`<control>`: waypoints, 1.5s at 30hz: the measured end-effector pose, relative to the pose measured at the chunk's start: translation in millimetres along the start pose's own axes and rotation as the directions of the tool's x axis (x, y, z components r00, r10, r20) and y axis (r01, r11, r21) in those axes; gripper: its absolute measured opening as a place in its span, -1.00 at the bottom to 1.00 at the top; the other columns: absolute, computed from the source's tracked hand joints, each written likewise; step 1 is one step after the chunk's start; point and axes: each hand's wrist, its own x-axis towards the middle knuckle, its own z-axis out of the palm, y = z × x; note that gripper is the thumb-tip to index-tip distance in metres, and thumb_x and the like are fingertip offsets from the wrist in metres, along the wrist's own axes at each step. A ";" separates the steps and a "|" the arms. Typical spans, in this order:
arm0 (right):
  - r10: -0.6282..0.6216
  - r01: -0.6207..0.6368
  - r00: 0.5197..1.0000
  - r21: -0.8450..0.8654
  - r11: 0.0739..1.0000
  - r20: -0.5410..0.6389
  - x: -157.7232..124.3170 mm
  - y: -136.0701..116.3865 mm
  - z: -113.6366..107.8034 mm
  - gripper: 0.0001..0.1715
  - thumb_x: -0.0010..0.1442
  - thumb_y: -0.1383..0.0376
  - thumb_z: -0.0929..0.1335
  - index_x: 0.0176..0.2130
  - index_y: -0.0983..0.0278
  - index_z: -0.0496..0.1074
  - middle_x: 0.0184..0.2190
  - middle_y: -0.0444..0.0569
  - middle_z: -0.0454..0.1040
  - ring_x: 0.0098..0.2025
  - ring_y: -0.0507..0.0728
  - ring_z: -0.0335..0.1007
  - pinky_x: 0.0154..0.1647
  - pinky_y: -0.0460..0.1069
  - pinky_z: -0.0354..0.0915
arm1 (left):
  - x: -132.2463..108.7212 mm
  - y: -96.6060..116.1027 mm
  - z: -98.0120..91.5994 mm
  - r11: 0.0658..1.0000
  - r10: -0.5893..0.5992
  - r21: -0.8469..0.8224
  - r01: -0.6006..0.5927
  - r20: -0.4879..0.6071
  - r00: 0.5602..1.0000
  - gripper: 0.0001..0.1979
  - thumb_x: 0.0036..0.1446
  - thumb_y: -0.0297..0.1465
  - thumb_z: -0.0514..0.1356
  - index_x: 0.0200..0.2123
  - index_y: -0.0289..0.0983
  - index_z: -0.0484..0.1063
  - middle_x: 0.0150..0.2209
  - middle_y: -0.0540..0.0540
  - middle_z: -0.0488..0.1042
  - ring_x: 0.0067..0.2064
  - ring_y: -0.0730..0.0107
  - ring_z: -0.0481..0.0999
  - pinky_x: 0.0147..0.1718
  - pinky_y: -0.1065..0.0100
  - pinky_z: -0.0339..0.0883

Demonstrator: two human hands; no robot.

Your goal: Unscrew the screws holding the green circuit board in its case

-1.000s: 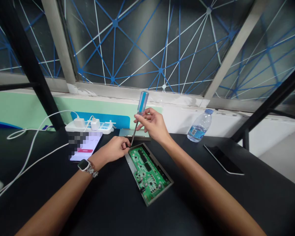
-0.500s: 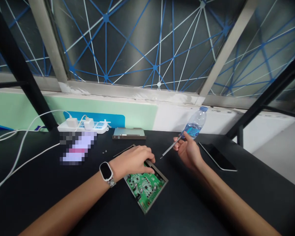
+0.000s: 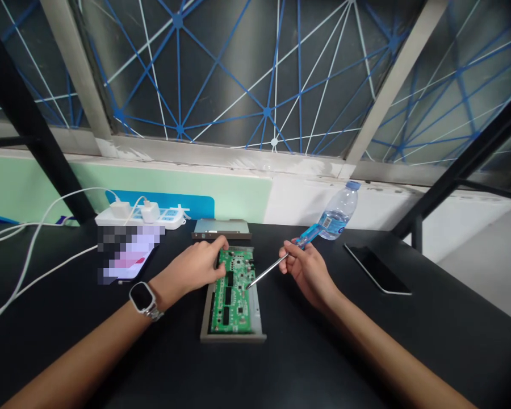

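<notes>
A green circuit board (image 3: pixel 232 292) lies in an open metal tray (image 3: pixel 233 337) on the black table, running away from me. My left hand (image 3: pixel 196 267) grips the far left part of the board, and its fingers hide that corner. My right hand (image 3: pixel 306 272) is shut on a blue-handled screwdriver (image 3: pixel 269 271), held above the table to the right of the board. Its steel tip hangs over the board's right half, and I cannot tell whether it touches. A smartwatch (image 3: pixel 141 298) sits on my left wrist.
Behind the board lies a flat metal cover (image 3: pixel 221 229). A blurred phone (image 3: pixel 128 255) and a white power strip (image 3: pixel 138 218) with white cables are to the left. A water bottle (image 3: pixel 338 211) and a black phone (image 3: pixel 377 270) are to the right.
The board and tray have turned to lie lengthwise, with my left hand now at the far end. My right hand has moved left, bringing the screwdriver tip over the board.
</notes>
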 end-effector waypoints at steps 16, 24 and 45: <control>0.015 -0.015 0.999 -0.007 1.000 0.050 -11.9 15.4 9.8 -0.66 0.18 0.19 0.42 -0.30 0.22 0.17 -0.52 -0.13 0.51 -0.60 0.05 0.38 -0.57 -0.06 0.28 | -20.3 -92.3 -42.4 0.939 -0.184 -0.275 0.207 0.106 0.977 -0.86 -0.10 -0.33 0.26 -0.42 -0.25 0.53 -0.44 -0.09 0.59 -0.36 0.30 0.52 -0.34 0.35 0.33; 0.015 -0.016 0.998 0.003 1.000 0.053 -13.4 15.4 9.9 -0.66 0.18 0.16 0.43 -0.30 0.21 0.18 -0.51 -0.13 0.52 -0.59 0.06 0.39 -0.56 -0.04 0.30 | -19.9 -88.5 -37.1 0.957 -0.182 -0.198 0.211 0.154 0.971 -0.87 -0.06 -0.39 0.16 -0.46 -0.26 0.50 -0.45 -0.08 0.55 -0.38 0.29 0.50 -0.35 0.35 0.30; -0.168 0.182 0.981 0.160 0.970 -0.097 -18.4 5.7 17.3 -0.69 0.07 0.29 0.50 -0.30 0.19 0.29 -0.38 -0.05 0.61 -0.36 0.12 0.56 -0.23 0.03 0.44 | -8.8 25.8 14.5 0.076 -0.359 -0.996 0.035 0.005 0.933 -0.76 0.13 -0.25 0.29 -0.28 -0.34 0.45 -0.23 -0.15 0.50 -0.17 0.32 0.53 -0.05 0.23 0.40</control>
